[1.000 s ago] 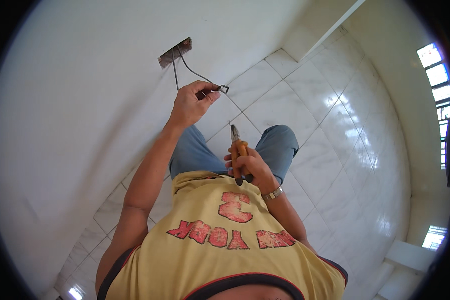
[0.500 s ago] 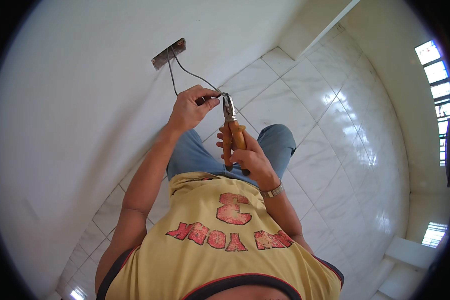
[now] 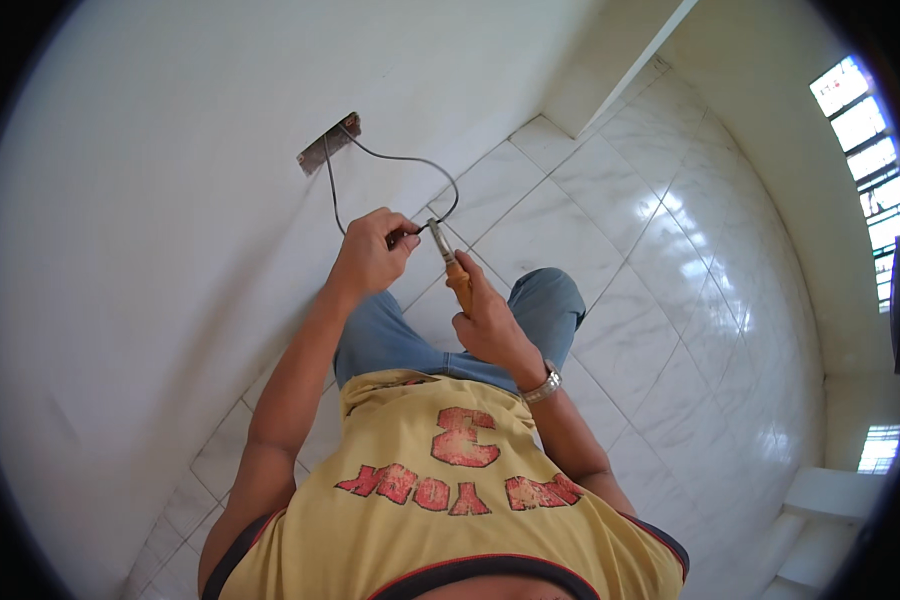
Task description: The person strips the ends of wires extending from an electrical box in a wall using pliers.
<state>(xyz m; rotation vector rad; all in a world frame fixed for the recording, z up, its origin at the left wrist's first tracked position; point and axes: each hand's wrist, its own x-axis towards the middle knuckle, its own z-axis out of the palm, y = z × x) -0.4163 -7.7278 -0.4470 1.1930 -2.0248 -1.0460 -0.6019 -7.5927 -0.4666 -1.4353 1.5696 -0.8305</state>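
Two thin dark wires come out of a recessed wall box (image 3: 322, 150). One wire (image 3: 457, 187) bows out in a wide curve and turns back to the pliers' jaws; the other wire (image 3: 332, 195) runs down behind my left hand (image 3: 375, 248). My left thumb and fingers pinch a dark wire end just left of the jaws. Orange-handled pliers (image 3: 444, 246) are gripped in my right hand (image 3: 495, 325), turned edge-on, with their metal nose at the wire. Whether the jaws are fully closed on it I cannot make out.
A white wall (image 3: 170, 200) rises close on the left. Pale marbled tiles (image 3: 660, 330) cover the floor, and a wall projection (image 3: 580, 70) juts out ahead. My jeans-clad knees (image 3: 550, 300) are below my hands. A barred window (image 3: 860, 140) is at far right.
My right hand has rolled the pliers from flat to edge-on. The wire now bends in a wider loop to the right. Both hands appear slightly lower in view, as does the wall box.
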